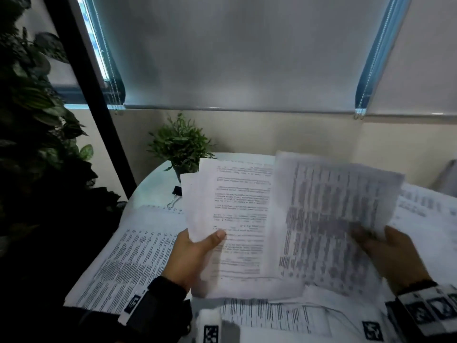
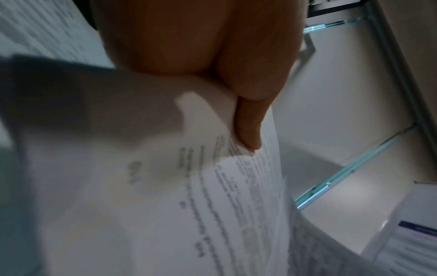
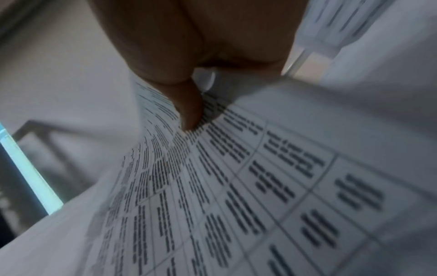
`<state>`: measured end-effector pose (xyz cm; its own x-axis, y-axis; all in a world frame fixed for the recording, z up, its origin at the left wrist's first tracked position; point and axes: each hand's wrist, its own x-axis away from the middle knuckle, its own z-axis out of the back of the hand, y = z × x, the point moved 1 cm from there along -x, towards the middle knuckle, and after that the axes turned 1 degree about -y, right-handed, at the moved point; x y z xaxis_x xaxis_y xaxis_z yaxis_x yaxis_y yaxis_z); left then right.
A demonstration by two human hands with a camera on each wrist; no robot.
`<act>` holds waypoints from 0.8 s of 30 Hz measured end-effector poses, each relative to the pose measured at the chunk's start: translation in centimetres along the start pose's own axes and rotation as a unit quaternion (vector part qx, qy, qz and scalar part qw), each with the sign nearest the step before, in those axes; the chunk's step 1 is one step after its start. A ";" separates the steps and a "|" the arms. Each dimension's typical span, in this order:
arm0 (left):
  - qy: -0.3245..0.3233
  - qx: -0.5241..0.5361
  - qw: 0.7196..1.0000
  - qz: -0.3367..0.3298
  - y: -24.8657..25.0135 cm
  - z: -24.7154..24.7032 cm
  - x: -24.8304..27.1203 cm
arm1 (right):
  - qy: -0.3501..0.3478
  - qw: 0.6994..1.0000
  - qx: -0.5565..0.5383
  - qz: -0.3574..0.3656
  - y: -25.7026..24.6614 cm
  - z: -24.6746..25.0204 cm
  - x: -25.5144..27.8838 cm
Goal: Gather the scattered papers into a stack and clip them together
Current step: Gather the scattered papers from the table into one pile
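A: Currently the gathering step is in hand. Going left to right: one printed sheet (image 1: 138, 256) is left flat on the round table (image 1: 153, 186) at the left. A binder clip (image 1: 176, 194) is seen beyond it, near the potted plant (image 1: 181, 144), untouched.

B: Left hand?

A: A small bundle of sheets (image 1: 235, 219) is pinched by the left hand (image 1: 190, 258), thumb (image 1: 217, 237) pressed on top at the lower left corner, the other fingers hidden beneath. In the left wrist view the thumb (image 2: 250, 121) is seen clamped onto the paper edge. The edges are fanned, not squared.

B: Right?

A: A tabulated sheet (image 1: 333, 219) is held by the right hand (image 1: 393, 253), raised and overlapping the bundle's right side. The thumb (image 3: 189, 108) is pressed onto the printed grid in the right wrist view; fingers underneath cannot be told. The sheet is motion-blurred.

B: Remaining?

A: More loose papers (image 1: 425, 214) are left at the far right, and others (image 1: 284, 315) along the near edge. Judged roughly a third done.

B: Next move?

A: The tabulated sheet is probably to be laid onto the bundle and trapped under the left thumb. A loose grip risks slippage. Squaring and clipping are not yet due.

B: Legible text?

A: None. Lines of print and table cells are visible, but nothing can be read. Square coded markers (image 1: 372, 330) are worn on the wristbands; no brand is made out.
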<state>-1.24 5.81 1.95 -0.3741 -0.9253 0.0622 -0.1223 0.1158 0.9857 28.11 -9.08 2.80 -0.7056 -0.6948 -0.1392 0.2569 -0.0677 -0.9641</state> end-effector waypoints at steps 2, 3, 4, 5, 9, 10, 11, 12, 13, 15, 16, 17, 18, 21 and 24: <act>-0.016 -0.042 0.999 -0.009 1.0 0.4 -0.4 | 0.023 0.999 -0.018 0.015 -0.7 2.2 -0.6; -0.031 -0.076 0.996 -0.021 1.7 0.5 -0.6 | 0.013 0.999 -0.020 0.032 -1.3 3.1 -0.7; -0.048 -0.108 0.993 -0.031 2.4 0.3 -0.8 | -0.003 0.999 -0.012 0.051 -1.8 3.9 -0.7; -0.067 -0.131 0.988 -0.039 3.2 0.1 -1.0 | -0.018 0.998 -0.001 0.062 -2.2 4.3 -0.5; -0.160 -0.222 0.959 -0.070 5.5 -1.9 -1.5 | -0.119 0.992 0.012 0.048 -3.4 3.0 0.5; -0.185 -0.243 0.949 -0.077 5.9 -2.4 -1.5 | -0.132 0.990 0.027 0.047 -3.3 2.3 0.6; -0.207 -0.252 0.942 -0.080 6.1 -2.9 -1.4 | -0.136 0.989 0.038 0.045 -3.2 1.6 0.7; -0.221 -0.246 0.940 -0.087 6.2 -3.3 -1.4 | -0.137 0.989 0.038 0.045 -3.2 1.1 0.7; -0.224 -0.224 0.944 -0.096 6.2 -3.6 -1.4 | -0.123 0.990 0.038 0.053 -3.3 0.9 0.6; -0.202 -0.163 0.962 -0.088 6.0 -3.8 -1.2 | -0.067 0.994 0.046 0.071 -2.8 1.4 0.0; -0.186 -0.143 0.969 -0.076 5.8 -3.8 -1.1 | -0.031 0.996 0.046 0.069 -2.6 2.1 -0.2; -0.172 -0.133 0.974 -0.068 5.6 -3.9 -1.1 | -0.002 0.997 0.046 0.069 -2.9 2.8 -0.3; -0.162 -0.134 0.975 -0.069 5.1 -3.8 -1.1 | 0.020 0.996 0.047 0.071 -2.9 3.4 -0.5; -0.144 -0.150 0.974 -0.089 3.8 -3.6 -1.4 | 0.057 0.994 0.058 0.071 -2.7 4.6 -0.7; -0.070 -0.115 0.987 -0.092 2.6 -2.9 -2.1 | 0.052 0.998 0.015 0.038 -2.0 5.5 -0.8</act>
<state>1.93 7.01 4.80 -0.4910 -0.8618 -0.1275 0.0060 -0.1497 0.9887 31.80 -12.34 6.05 -0.7478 -0.6202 -0.2370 0.3320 -0.0402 -0.9424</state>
